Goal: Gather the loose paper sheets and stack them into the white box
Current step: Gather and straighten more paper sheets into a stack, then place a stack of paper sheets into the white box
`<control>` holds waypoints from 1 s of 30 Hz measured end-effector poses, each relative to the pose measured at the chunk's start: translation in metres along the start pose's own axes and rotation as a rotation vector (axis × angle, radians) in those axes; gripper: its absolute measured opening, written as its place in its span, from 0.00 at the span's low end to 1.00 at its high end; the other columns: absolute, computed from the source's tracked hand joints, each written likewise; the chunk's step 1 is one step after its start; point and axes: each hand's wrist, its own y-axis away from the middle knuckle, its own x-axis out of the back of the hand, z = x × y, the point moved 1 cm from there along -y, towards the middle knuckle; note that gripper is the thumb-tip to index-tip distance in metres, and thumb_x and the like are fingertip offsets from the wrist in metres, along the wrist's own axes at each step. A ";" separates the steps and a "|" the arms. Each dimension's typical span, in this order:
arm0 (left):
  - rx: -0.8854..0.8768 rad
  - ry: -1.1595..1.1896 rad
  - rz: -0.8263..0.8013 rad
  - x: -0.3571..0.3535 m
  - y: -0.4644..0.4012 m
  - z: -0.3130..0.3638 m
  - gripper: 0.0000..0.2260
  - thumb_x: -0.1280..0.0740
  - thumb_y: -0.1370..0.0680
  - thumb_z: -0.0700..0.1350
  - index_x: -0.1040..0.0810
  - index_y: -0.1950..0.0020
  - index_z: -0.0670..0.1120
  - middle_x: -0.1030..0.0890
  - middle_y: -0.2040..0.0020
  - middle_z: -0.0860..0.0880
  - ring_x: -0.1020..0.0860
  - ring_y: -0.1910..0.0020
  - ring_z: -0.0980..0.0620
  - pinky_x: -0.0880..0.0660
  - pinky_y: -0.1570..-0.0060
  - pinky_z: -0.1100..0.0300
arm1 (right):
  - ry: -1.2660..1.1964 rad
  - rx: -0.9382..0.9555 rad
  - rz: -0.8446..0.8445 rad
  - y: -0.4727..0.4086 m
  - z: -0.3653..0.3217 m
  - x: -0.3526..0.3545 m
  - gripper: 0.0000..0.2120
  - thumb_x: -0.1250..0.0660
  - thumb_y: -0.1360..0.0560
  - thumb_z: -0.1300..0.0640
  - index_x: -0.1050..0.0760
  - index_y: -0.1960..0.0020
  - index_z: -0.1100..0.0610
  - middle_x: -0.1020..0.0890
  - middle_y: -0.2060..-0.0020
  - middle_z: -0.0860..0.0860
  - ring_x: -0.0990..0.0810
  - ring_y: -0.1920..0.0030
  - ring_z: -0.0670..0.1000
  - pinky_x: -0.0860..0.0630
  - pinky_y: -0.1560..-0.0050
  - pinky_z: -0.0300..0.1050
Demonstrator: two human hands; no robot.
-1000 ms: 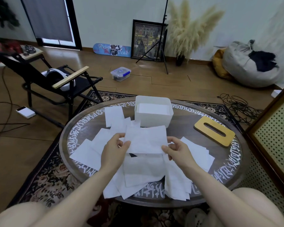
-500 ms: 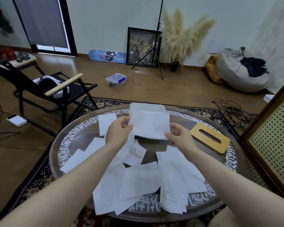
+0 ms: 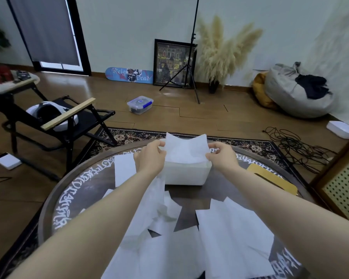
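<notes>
The white box [image 3: 186, 175] stands at the far middle of the round table [image 3: 85, 184]. Over its open top I hold one white paper sheet [image 3: 185, 150], sagging in the middle with both far corners sticking up. My left hand [image 3: 149, 158] pinches its left edge and my right hand [image 3: 220, 156] pinches its right edge. Several loose paper sheets [image 3: 230, 234] lie scattered over the near half of the table, under and between my forearms. One more sheet [image 3: 124, 170] lies left of the box.
A flat yellow wooden lid with a slot [image 3: 274, 179] lies right of the box. A black folding chair [image 3: 54, 119] stands left of the table, a perforated cabinet [image 3: 343, 188] at the right. A plastic container [image 3: 140, 104] and cables [image 3: 298, 143] lie on the floor.
Both hands lifted the sheet from the pile near me and carried it away from me. It is now over the white box, sagging down into the opening.
</notes>
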 end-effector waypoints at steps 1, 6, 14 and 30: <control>-0.007 -0.005 -0.005 -0.004 -0.002 -0.001 0.13 0.39 0.21 0.43 0.24 0.37 0.51 0.24 0.58 0.55 0.25 0.48 0.50 0.39 0.38 0.54 | 0.013 -0.008 -0.004 -0.004 0.002 -0.002 0.14 0.35 0.26 0.62 0.22 0.42 0.51 0.25 0.65 0.48 0.26 0.62 0.50 0.32 0.63 0.43; -0.089 -0.047 -0.017 -0.015 -0.011 -0.004 0.13 0.38 0.21 0.42 0.25 0.37 0.51 0.26 0.62 0.57 0.25 0.47 0.49 0.39 0.37 0.53 | 0.101 -0.018 -0.017 -0.015 0.009 -0.011 0.13 0.35 0.25 0.60 0.24 0.42 0.50 0.25 0.64 0.46 0.24 0.58 0.51 0.31 0.59 0.43; -0.166 -0.017 0.000 -0.019 -0.012 -0.010 0.18 0.34 0.24 0.40 0.26 0.35 0.49 0.25 0.46 0.51 0.26 0.42 0.49 0.31 0.41 0.52 | 0.309 0.119 0.038 -0.012 0.008 -0.007 0.15 0.34 0.26 0.57 0.26 0.39 0.50 0.22 0.52 0.47 0.24 0.51 0.52 0.33 0.56 0.43; -0.254 -0.550 -0.501 -0.040 -0.050 0.003 0.19 0.31 0.25 0.47 0.26 0.35 0.57 0.30 0.35 0.50 0.30 0.36 0.48 0.30 0.42 0.51 | 0.890 0.473 -0.398 -0.044 -0.009 -0.043 0.17 0.32 0.25 0.52 0.27 0.37 0.45 0.22 0.44 0.48 0.24 0.45 0.51 0.42 0.42 0.44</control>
